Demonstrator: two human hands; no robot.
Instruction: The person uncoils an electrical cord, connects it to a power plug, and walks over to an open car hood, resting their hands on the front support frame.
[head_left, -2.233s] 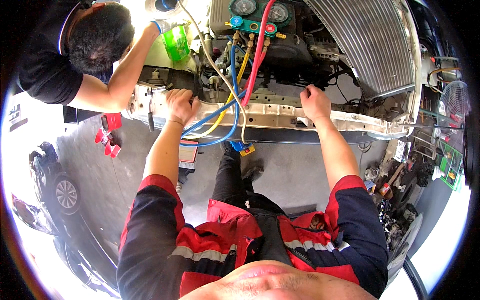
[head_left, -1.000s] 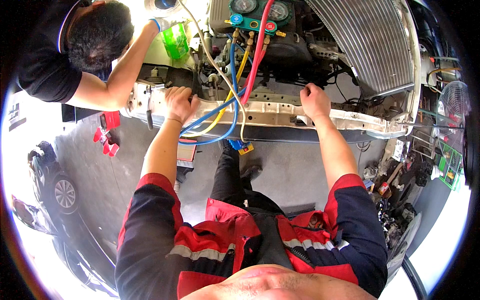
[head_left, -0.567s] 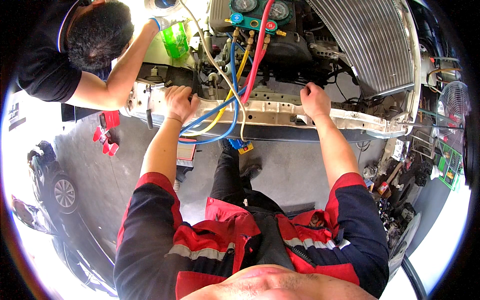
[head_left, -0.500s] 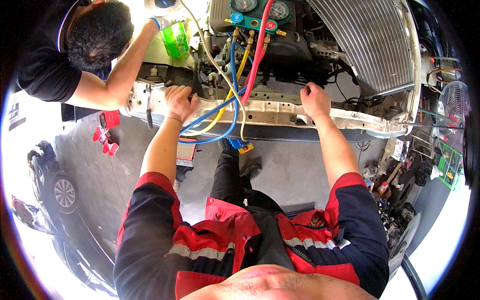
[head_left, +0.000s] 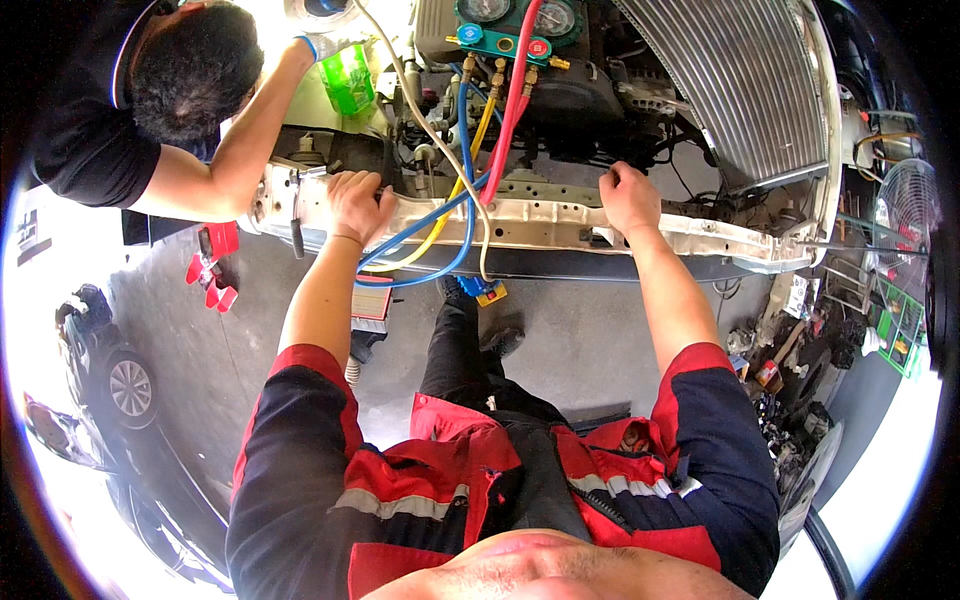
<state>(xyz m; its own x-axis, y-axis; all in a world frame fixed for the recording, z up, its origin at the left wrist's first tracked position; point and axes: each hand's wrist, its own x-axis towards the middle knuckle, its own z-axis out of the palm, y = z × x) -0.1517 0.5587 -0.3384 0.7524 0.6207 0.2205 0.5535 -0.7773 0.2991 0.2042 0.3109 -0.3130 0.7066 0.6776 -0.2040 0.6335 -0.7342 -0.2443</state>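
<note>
Both my hands lean on the pale metal front crossbeam (head_left: 545, 228) of an opened car front. My left hand (head_left: 358, 205) curls over its top edge, left of the hoses. Toward the other end, my right hand (head_left: 631, 200) is closed over the same edge, fingertips mostly hidden. Between and beyond them sits a teal manifold gauge set (head_left: 505, 42) with two round dials. A blue hose (head_left: 466, 130), a yellow hose (head_left: 440, 228) and a red hose (head_left: 508, 125) hang from it. A thin beige hose (head_left: 425, 115) crosses them and drapes over the beam.
A co-worker (head_left: 195, 90) bends over the car's left side near a green translucent bag or container (head_left: 346, 80). A finned radiator-like panel (head_left: 745, 85) leans at the right. A fan (head_left: 903, 215) and cluttered parts line the right side; a dark car (head_left: 120, 400) stands at left.
</note>
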